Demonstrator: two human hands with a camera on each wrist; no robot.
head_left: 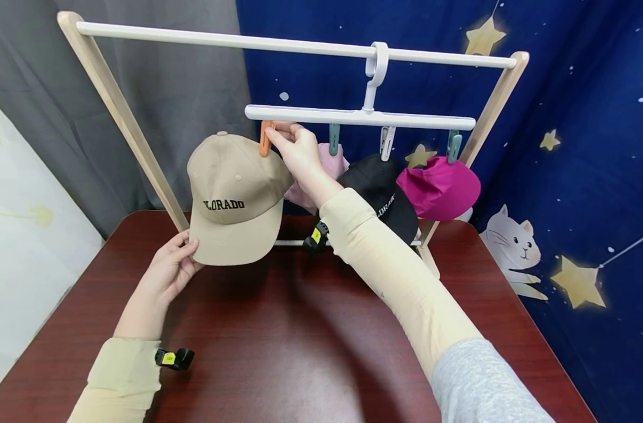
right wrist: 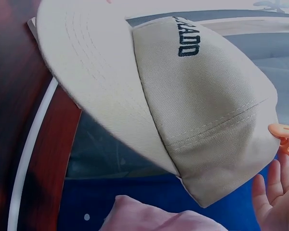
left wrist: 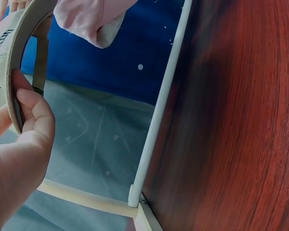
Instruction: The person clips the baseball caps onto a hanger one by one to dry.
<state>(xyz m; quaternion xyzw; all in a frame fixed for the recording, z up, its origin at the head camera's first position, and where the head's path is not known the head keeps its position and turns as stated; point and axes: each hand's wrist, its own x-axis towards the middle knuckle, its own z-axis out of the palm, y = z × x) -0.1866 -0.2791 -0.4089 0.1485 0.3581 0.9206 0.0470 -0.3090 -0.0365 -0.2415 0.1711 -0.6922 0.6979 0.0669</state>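
A beige baseball cap (head_left: 237, 176) with dark lettering hangs at the left end of a white clip hanger (head_left: 311, 114). My left hand (head_left: 170, 267) pinches the edge of its brim, thumb on top and fingers underneath, as the left wrist view shows. At the cap's crown, my right hand (head_left: 302, 155) pinches the upper end of an orange clothespin (head_left: 265, 139) between thumb and fingers. In the right wrist view the orange clothespin (right wrist: 284, 137) sits against the cap's crown, with the right hand (right wrist: 279, 197) beside it.
A pink cap (head_left: 329, 158), a black cap (head_left: 371, 179) and a magenta cap (head_left: 443, 188) hang further right from green and white clothespins. The hanger hooks over the white rail (head_left: 221, 40) of a wooden-legged rack on a dark red table (head_left: 279, 352). Curtains stand behind.
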